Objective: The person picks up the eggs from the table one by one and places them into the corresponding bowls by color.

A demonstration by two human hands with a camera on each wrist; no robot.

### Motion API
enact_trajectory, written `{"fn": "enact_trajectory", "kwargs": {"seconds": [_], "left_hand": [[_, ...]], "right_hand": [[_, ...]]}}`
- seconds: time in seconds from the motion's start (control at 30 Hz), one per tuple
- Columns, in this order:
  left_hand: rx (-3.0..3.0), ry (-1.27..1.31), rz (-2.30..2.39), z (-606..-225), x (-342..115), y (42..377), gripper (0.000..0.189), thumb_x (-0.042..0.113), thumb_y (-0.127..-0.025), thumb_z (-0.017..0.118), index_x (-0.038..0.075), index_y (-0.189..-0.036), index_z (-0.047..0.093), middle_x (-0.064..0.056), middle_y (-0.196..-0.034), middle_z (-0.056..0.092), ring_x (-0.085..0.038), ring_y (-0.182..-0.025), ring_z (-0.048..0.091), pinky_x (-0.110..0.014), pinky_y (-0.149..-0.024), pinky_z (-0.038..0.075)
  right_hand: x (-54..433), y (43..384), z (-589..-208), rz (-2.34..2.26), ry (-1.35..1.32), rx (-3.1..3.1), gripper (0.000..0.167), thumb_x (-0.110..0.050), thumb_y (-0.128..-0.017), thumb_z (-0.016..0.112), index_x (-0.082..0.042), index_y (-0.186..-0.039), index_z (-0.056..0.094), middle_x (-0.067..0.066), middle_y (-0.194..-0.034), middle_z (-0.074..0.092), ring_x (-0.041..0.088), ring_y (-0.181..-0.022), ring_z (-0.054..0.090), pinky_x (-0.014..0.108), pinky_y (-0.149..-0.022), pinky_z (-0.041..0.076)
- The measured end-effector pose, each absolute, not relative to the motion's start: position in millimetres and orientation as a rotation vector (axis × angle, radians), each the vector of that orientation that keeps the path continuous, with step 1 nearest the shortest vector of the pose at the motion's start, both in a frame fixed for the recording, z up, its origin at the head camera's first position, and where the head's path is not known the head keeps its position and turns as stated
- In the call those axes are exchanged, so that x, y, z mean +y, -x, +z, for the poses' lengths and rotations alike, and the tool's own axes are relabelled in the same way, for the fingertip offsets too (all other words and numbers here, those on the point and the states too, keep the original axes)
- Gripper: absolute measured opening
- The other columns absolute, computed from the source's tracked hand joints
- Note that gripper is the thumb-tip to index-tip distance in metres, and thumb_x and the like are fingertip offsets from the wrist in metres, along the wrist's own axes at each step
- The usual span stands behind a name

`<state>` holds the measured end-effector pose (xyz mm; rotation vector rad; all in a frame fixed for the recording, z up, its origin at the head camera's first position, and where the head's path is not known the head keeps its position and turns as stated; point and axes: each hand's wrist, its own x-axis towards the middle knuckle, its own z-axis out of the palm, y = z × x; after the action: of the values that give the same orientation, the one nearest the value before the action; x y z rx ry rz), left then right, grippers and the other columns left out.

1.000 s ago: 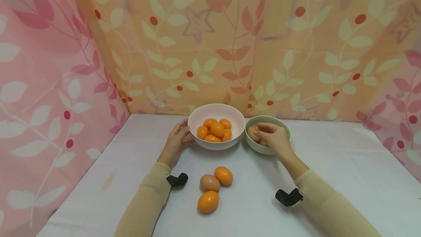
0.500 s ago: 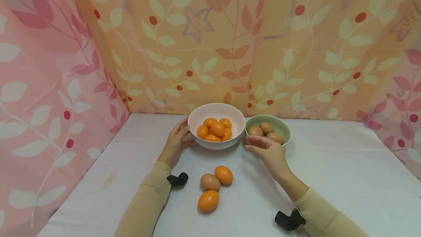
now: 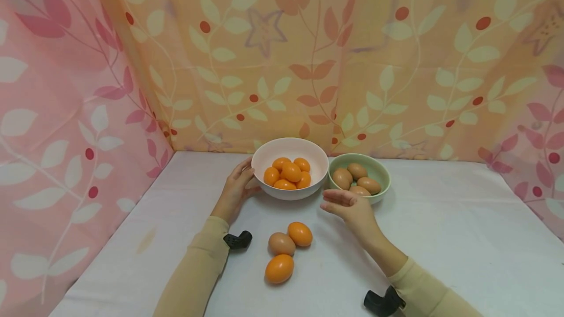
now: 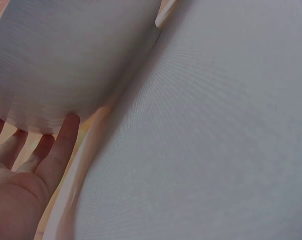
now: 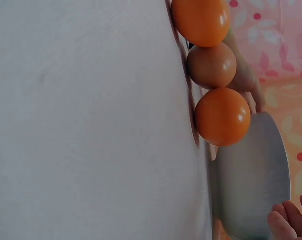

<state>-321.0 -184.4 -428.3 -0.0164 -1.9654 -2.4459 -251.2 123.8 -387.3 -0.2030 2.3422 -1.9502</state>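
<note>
My left hand rests its fingertips against the side of a white bowl; the left wrist view has these fingers fairly straight on the bowl's outer wall. Several glossy orange egg-shaped pieces lie inside that bowl. My right hand holds nothing, its fingers loosely extended in front of a green bowl with several brown eggs. Between my forearms, a brown egg lies on the table between two orange egg-shaped pieces, one farther back and one nearer.
A white cloth covers the table. The two bowls stand side by side near its back edge. Patterned curtains hang behind and at both sides. A black wrist camera mount sticks out from each sleeve.
My right hand has come out of the green bowl and moved toward me and left, uncovering the eggs in it. My left hand and the loose pieces on the table have stayed put.
</note>
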Motion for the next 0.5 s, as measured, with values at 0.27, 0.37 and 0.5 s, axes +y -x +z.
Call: {"fn": "enact_trajectory", "kwargs": {"seconds": [0.27, 0.37, 0.5], "left_hand": [[-1.965, 0.020, -2.442, -427.4, -184.1, 319.4, 0.051, 0.027, -0.102, 0.055, 0.023, -0.151, 0.042, 0.003, -0.158, 0.037, -0.027, -0.138, 0.043, -0.042, -0.096, 0.053], [-1.971, 0.021, -2.439, -427.1, -184.0, 319.3, 0.051, 0.027, -0.102, 0.055, 0.023, -0.151, 0.041, 0.003, -0.159, 0.036, -0.027, -0.138, 0.043, -0.041, -0.097, 0.053], [-1.969, 0.014, -2.437, -427.4, -183.6, 319.8, 0.051, 0.026, -0.102, 0.055, 0.022, -0.151, 0.042, 0.002, -0.159, 0.036, -0.027, -0.138, 0.043, -0.040, -0.095, 0.053]], "right_hand": [[117.9, 242.9, -389.1, -1.937, 0.191, 2.296, 0.046, -0.015, -0.084, 0.078, 0.000, -0.126, 0.065, 0.020, -0.128, 0.067, 0.024, -0.117, 0.066, 0.017, -0.091, 0.052], [116.2, 241.2, -391.0, -1.925, 0.195, 2.291, 0.047, -0.016, -0.084, 0.079, 0.000, -0.126, 0.065, 0.020, -0.127, 0.068, 0.024, -0.116, 0.066, 0.017, -0.091, 0.052], [114.2, 239.4, -394.2, -1.880, 0.225, 2.281, 0.047, -0.017, -0.084, 0.079, -0.001, -0.126, 0.065, 0.019, -0.126, 0.068, 0.025, -0.117, 0.066, 0.019, -0.092, 0.053]]}}
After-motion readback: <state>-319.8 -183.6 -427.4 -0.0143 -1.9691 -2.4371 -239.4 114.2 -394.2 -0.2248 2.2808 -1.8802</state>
